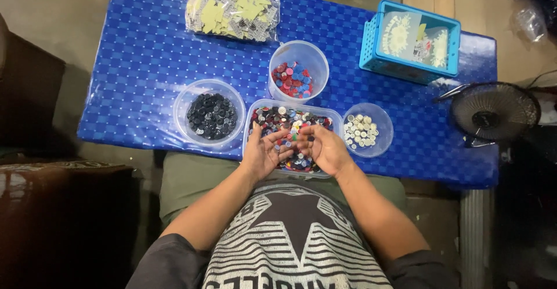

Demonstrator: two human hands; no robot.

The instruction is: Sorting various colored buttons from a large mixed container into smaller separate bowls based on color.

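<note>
Head view shows our left hand (264,150) cupped palm-up, loosely holding a few buttons, and our right hand (325,147) curled beside it. Both hover over the mixed-button tub (255,115) at the bench's near edge, its long axis left-right.

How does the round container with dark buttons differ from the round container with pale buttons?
The container of dark buttons sits to the left of the central tray of mixed buttons; the container of pale buttons sits to its right. The dark one looks wider and holds black and grey buttons; the pale one looks smaller and holds white and cream buttons. Both are clear, round, open on top and stand on the blue table cover.
</note>
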